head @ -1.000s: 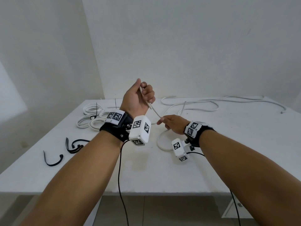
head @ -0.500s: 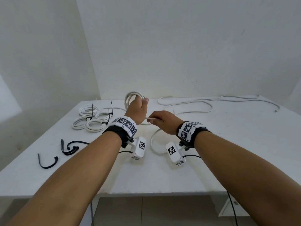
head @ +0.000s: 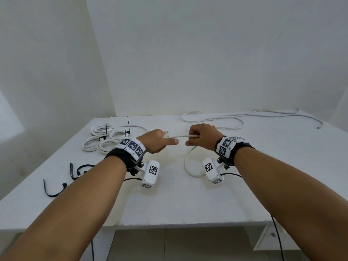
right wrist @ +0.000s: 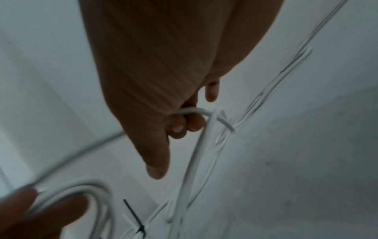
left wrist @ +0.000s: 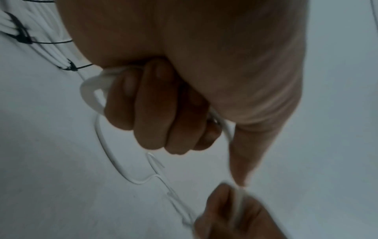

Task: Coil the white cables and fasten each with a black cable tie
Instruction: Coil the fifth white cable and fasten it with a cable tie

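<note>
A long white cable (head: 212, 120) trails loose over the back right of the table. My left hand (head: 157, 141) holds a small coil of it in a fist, thumb stretched out; in the left wrist view loops (left wrist: 91, 92) stick out beside the curled fingers (left wrist: 155, 113). A straight stretch of the cable (head: 178, 136) runs from that fist to my right hand (head: 200, 136), whose curled fingers (right wrist: 184, 124) grip it. The cable (right wrist: 194, 161) then hangs down in a loop (head: 188, 166) onto the table.
Several coiled white cables (head: 102, 137) fastened with black ties lie at the back left. Loose black cable ties (head: 54, 189) lie near the left front edge of the white table (head: 169, 200). White walls close the back and left.
My left hand dropped from its raised position toward the table with the coil. The right hand moved away to the right, drawing a straight length of cable between the hands.
</note>
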A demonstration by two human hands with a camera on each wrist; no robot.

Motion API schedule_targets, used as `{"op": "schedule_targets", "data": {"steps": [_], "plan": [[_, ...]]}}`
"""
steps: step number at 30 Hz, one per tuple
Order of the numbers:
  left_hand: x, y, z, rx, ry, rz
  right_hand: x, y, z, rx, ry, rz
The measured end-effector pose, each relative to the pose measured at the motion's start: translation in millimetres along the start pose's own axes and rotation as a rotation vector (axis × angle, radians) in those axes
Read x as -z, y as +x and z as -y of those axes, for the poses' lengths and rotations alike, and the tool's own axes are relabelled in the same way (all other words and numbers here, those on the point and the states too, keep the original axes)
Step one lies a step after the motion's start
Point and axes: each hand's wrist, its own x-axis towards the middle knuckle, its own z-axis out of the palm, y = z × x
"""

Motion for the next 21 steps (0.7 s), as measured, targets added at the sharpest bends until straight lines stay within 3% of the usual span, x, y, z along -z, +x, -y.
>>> {"op": "schedule_targets", "data": {"steps": [3,8,11,14,18,21], "plan": [[12,-6,7,-0.019,-0.351,-0.002,1,0,-22,-0.073,-0.092,0.022],[9,-17,2,-0.017,-0.749,0.108,-1,-2,-22,-0.051,0.240,-0.019],[5,-20,-8,-0.091,-0.981,0.146,-5,-4,-16,-0.038,0.110,0.046],[4,-19,-18,-0.120,-0.994,0.129,-13,-6,-19,-0.069,-0.076,0.133],[3,-13,-22,-0.104,-0.964,0.074,-4,-5,1,0.012,0.419,0.063],[4,-9,-22,-0.049,-0.976,-0.056,11,-3,13,-0.003,0.397,0.124]]}}
